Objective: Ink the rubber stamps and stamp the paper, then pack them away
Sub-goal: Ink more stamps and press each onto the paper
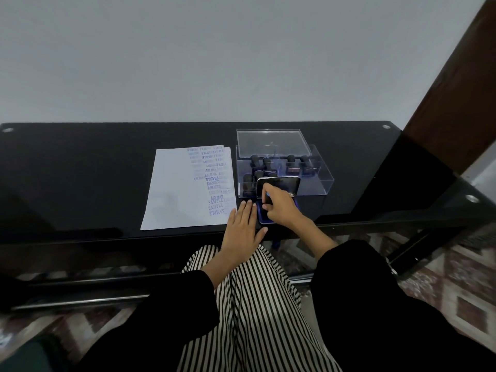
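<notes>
A person sits at a black glass bench (80,178). The left grip (241,226) lies flat on the bench near its front edge, fingers straight and together, released and holding nothing. Its fingertips reach the lower right corner of the paper (174,189), just beside the ink pad (264,220).

The right grip (281,208) is over the ink pad, fingers curled, pinching the left part of the pad's raised cover (284,185). The cover stands tilted up at the far side of the blue pad, and the forefinger rests against its face.

The paper lies left of the pad, with many blue stamped words down its right half, among them SAMPLE, AIR MAIL, AMENDED and FRAGILE.

Behind the pad stands a clear plastic box (322,181) holding the rubber stamps (291,161) upright, dark handles up, in rows. A clear lid (271,140) sits at the back of the box; whether it leans or lies flat I cannot tell.

Striped trousers (255,304) and black sleeves (362,291) fill the foreground.
</notes>
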Demonstrator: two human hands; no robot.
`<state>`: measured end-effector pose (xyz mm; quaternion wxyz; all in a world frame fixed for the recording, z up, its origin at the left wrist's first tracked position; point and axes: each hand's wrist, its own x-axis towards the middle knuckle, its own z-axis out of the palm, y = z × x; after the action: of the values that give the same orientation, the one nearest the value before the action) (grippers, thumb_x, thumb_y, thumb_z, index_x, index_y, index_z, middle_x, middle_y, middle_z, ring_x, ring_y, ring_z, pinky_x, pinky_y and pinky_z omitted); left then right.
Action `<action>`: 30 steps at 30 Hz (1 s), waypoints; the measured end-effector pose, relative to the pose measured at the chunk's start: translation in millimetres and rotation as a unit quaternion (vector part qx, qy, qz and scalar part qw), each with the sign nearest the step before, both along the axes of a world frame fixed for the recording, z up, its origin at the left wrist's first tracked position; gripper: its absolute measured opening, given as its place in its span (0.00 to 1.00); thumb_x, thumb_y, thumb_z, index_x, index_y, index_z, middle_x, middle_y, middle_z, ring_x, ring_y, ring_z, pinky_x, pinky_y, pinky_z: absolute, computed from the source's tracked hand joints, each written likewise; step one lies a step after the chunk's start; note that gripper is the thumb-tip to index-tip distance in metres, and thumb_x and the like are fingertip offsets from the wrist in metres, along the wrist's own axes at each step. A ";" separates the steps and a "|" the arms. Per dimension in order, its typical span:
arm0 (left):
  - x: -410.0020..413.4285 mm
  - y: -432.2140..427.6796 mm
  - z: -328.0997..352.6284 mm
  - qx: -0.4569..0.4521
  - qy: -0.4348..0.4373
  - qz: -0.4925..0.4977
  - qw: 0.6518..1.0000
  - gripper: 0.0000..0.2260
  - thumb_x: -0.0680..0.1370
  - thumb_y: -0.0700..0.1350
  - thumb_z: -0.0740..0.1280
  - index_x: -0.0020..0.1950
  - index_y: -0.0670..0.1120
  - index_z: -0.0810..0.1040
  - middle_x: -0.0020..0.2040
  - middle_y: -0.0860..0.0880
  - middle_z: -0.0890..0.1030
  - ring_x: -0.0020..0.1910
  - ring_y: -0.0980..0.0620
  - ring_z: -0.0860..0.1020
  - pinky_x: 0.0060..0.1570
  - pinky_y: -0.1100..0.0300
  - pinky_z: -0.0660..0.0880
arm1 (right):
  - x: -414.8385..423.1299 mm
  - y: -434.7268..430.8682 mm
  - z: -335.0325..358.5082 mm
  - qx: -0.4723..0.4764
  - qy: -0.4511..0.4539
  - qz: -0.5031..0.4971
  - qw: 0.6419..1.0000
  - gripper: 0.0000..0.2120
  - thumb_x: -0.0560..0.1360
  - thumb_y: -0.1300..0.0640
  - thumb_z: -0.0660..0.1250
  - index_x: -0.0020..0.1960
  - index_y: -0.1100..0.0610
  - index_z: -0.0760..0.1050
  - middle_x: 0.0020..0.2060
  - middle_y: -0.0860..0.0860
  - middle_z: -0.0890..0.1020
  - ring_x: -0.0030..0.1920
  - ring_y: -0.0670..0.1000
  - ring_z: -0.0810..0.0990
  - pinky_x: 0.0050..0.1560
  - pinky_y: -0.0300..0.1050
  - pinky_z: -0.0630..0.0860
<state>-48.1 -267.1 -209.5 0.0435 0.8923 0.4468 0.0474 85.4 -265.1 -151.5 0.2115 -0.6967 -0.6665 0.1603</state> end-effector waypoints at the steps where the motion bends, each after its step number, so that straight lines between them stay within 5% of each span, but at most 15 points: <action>1: -0.2 -0.2 1.1 0.000 0.002 0.001 1.000 0.41 0.69 0.62 0.28 0.77 0.42 0.44 0.78 0.44 0.45 0.77 0.48 0.43 0.74 0.53 0.40 | 0.7 1.0 0.3 -0.004 0.002 0.001 1.000 0.12 0.71 0.72 0.64 0.42 0.58 0.65 0.39 0.54 0.74 0.41 0.53 0.74 0.38 0.45 0.69; 5: -0.9 -1.1 4.2 -0.006 0.018 0.000 1.000 0.29 0.81 0.57 0.44 0.77 0.41 0.43 0.78 0.44 0.44 0.77 0.48 0.42 0.74 0.53 0.40 | 1.0 0.8 -1.4 -0.004 0.007 -0.003 1.000 0.12 0.71 0.72 0.64 0.42 0.57 0.65 0.40 0.53 0.74 0.42 0.53 0.75 0.39 0.45 0.70; 8: -1.4 -1.4 5.0 -0.008 0.020 -0.001 1.000 0.31 0.80 0.59 0.41 0.76 0.41 0.43 0.78 0.44 0.44 0.77 0.48 0.42 0.74 0.53 0.40 | -1.1 -3.5 -2.9 0.013 0.001 -0.005 1.000 0.13 0.71 0.72 0.64 0.42 0.57 0.65 0.41 0.53 0.74 0.41 0.51 0.74 0.35 0.39 0.68; 13: -0.3 -1.4 5.7 -0.017 0.010 0.001 1.000 0.30 0.81 0.59 0.43 0.77 0.41 0.43 0.78 0.44 0.44 0.77 0.48 0.42 0.74 0.53 0.40 | -5.6 -13.6 -12.2 0.066 -0.010 -0.016 0.998 0.12 0.72 0.71 0.63 0.43 0.57 0.64 0.44 0.55 0.74 0.41 0.52 0.74 0.39 0.43 0.71; 18: 1.4 -0.9 4.4 -0.019 -0.004 0.002 1.000 0.45 0.64 0.62 0.27 0.77 0.42 0.44 0.78 0.45 0.45 0.77 0.48 0.43 0.74 0.53 0.40 | -6.4 -17.3 -14.5 0.089 -0.007 -0.013 0.996 0.13 0.73 0.71 0.63 0.42 0.56 0.63 0.44 0.54 0.74 0.40 0.49 0.73 0.33 0.33 0.65; 27: 0.4 -1.7 6.5 -0.036 -0.019 -0.003 0.999 0.44 0.66 0.63 0.28 0.77 0.42 0.44 0.78 0.44 0.45 0.77 0.48 0.43 0.74 0.53 0.40 | -8.5 -20.7 -13.9 0.091 -0.002 -0.018 0.996 0.12 0.73 0.71 0.63 0.43 0.56 0.64 0.45 0.53 0.73 0.42 0.48 0.72 0.33 0.31 0.64; 30: -0.8 -2.2 9.6 -0.056 -0.018 0.001 0.998 0.33 0.79 0.61 0.41 0.77 0.41 0.44 0.78 0.44 0.45 0.77 0.48 0.43 0.74 0.53 0.40 | -6.8 -19.6 -11.5 0.079 0.000 -0.011 0.997 0.12 0.73 0.70 0.63 0.43 0.56 0.64 0.45 0.53 0.73 0.42 0.49 0.73 0.35 0.32 0.66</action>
<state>-48.9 -269.2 -199.9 0.1013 0.8870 0.4489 0.0381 78.7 -284.7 -163.0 0.2673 -0.6852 -0.6694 0.1050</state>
